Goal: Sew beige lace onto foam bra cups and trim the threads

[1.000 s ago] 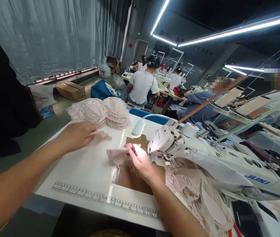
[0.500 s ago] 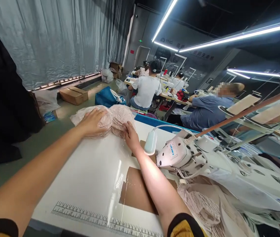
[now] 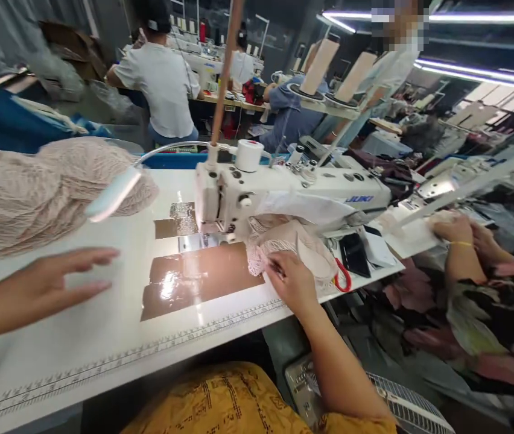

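My right hand (image 3: pixel 292 280) pinches the edge of a pale pink lace fabric piece (image 3: pixel 279 238), which lies bunched on the table right of the sewing machine's needle area. Over the left part of the white table (image 3: pixel 116 337), my left hand (image 3: pixel 64 283) is held with fingers apart and nothing in it, slightly blurred. Beyond it sits a large bundle of pale pink lace fabric (image 3: pixel 53 193), untouched by either hand. The white sewing machine (image 3: pixel 284 187) stands past my right hand, and brown tape (image 3: pixel 198 277) covers the tabletop in front of its needle.
A lamp (image 3: pixel 114 193) on a bent neck hangs before the bundle. Red-handled scissors (image 3: pixel 342 276) and a black phone (image 3: pixel 354 254) lie at the table's right. A co-worker's hands (image 3: pixel 460 235) handle pale fabric further right. A printed ruler (image 3: pixel 148 346) runs along the front edge.
Both hands have left the large lace bundle. My right hand has moved right and taken hold of the lace beside the machine; my left hand has drawn back, open. The view has turned right.
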Demonstrator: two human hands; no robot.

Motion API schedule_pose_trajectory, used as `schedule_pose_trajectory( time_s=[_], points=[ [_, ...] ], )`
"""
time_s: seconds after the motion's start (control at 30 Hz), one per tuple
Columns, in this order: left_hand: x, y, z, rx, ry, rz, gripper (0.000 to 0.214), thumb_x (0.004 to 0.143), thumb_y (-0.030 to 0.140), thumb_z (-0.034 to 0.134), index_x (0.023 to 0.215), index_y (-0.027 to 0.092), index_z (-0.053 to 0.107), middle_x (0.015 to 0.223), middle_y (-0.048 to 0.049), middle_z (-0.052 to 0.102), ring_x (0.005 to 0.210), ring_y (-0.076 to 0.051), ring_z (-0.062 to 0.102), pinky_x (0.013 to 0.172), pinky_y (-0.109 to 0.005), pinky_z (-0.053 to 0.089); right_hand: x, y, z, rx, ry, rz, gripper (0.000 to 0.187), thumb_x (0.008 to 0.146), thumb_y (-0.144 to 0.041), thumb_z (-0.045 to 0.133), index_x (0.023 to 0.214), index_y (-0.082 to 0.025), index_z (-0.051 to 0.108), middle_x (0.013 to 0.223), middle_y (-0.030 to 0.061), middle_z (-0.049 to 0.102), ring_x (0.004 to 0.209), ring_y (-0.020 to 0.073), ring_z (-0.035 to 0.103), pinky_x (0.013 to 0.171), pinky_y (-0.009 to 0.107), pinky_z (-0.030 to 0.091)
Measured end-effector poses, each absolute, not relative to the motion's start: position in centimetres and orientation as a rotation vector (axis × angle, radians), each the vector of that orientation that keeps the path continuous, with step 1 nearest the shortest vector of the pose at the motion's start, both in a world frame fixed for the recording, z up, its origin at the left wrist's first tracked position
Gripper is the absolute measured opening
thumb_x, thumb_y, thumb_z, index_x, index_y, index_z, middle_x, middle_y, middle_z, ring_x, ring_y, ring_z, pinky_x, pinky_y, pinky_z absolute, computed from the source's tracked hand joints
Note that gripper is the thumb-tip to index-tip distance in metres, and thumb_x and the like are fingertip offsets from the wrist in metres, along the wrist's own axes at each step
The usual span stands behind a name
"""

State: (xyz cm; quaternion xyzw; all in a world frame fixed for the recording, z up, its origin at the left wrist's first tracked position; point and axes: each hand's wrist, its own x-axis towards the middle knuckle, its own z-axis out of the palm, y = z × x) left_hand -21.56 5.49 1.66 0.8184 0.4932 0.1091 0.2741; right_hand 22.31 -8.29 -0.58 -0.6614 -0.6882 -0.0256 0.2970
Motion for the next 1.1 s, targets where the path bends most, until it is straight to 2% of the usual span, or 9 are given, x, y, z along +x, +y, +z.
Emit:
schedule_pose_trajectory(
  time_s=[0.07,0.17,0.33,0.43,0.53,0.63,0.83,0.93,1.1],
  points=[
    [-17.5,3.3,2.0,2.155,1.127,0.135,0.051,0.076,0.053,0.065,0.125,0.040,0.061,0.131,-0.0002,0.063,0.112,-0.031,0.064,0.082,-0.034,0.060,25.2,-9.1,-1.5,-1.918,-1.659,-0.190,0.024,0.088,-0.028,0.057,0.110,-0.019,0.062,0.110,0.0126,0.065,0.097,0.0248,0.064,0.075,0.033,0.051],
    [-9.9,0.8,3.1,2.107,0.747,0.133,0.044,0.085,0.043,0.061,0.128,0.034,0.061,0.127,-0.0058,0.065,0.112,-0.028,0.064,0.090,-0.036,0.058,27.3,-9.2,-2.7,-2.002,-1.648,-0.109,0.021,0.086,-0.021,0.054,0.104,-0.019,0.063,0.098,0.0111,0.069,0.087,0.0245,0.065,0.072,0.033,0.051],
    [2.7,-0.2,3.1,2.256,0.711,0.349,0.058,0.088,0.046,0.058,0.141,0.027,0.046,0.146,-0.0092,0.048,0.132,-0.030,0.047,0.108,-0.042,0.041,26.6,-9.7,-4.0,-1.463,-1.864,0.164,0.022,0.079,-0.011,0.051,0.095,-0.021,0.062,0.089,0.0077,0.070,0.085,0.0217,0.065,0.075,0.032,0.051],
    [8.6,0.8,1.9,2.213,0.890,0.327,0.066,0.084,0.052,0.059,0.141,0.021,0.043,0.140,-0.0134,0.053,0.123,-0.032,0.053,0.100,-0.042,0.046,25.6,-10.4,-4.2,-1.308,-1.998,0.341,0.028,0.072,-0.008,0.049,0.093,-0.022,0.061,0.086,0.0049,0.068,0.080,0.0191,0.064,0.070,0.029,0.049],
    [11.9,1.6,1.3,2.164,0.859,0.103,0.043,0.079,0.047,0.065,0.112,0.019,0.063,0.104,-0.0065,0.069,0.096,-0.027,0.063,0.080,-0.034,0.051,25.5,-10.9,-3.9,-1.144,-2.061,0.465,0.027,0.070,-0.010,0.050,0.092,-0.023,0.060,0.083,0.0031,0.068,0.077,0.0176,0.063,0.068,0.027,0.048],
    [11.4,1.7,1.9,1.970,0.686,-0.028,0.030,0.081,0.047,0.062,0.082,0.017,0.063,0.075,0.0000,0.064,0.071,-0.017,0.059,0.059,-0.024,0.045,26.2,-11.5,-3.5,-0.970,-1.967,0.583,0.017,0.079,-0.017,0.054,0.094,-0.024,0.060,0.079,0.0010,0.070,0.071,0.0154,0.064,0.065,0.025,0.048],
    [2.3,0.0,3.4,1.456,0.255,-0.318,0.026,0.072,0.044,0.073,0.068,0.018,0.069,0.064,-0.0068,0.066,0.054,-0.018,0.060,0.047,-0.025,0.046,28.3,-13.3,-2.9,-0.930,-1.709,0.780,0.015,0.093,-0.034,0.053,0.092,-0.026,0.066,0.067,0.0002,0.068,0.060,0.0146,0.064,0.058,0.026,0.049],
    [-2.1,-2.4,2.8,1.244,0.147,-0.166,0.018,0.062,0.039,0.074,0.062,0.021,0.070,0.065,-0.0132,0.071,0.056,-0.025,0.067,0.053,-0.031,0.052,28.6,-13.0,-2.9,-1.037,-1.672,0.825,0.022,0.097,-0.033,0.045,0.095,-0.027,0.066,0.075,0.0032,0.069,0.071,0.0187,0.067,0.065,0.032,0.053],
    [-8.1,-6.6,1.8,1.196,0.156,0.281,0.017,0.065,0.039,0.064,0.055,0.025,0.068,0.040,-0.0081,0.060,0.035,-0.021,0.059,0.045,-0.027,0.050,26.4,-10.4,-2.6,-1.216,-1.945,0.781,0.029,0.098,-0.027,0.041,0.119,-0.027,0.061,0.117,0.0087,0.068,0.110,0.0228,0.064,0.092,0.039,0.052]
  ],
)
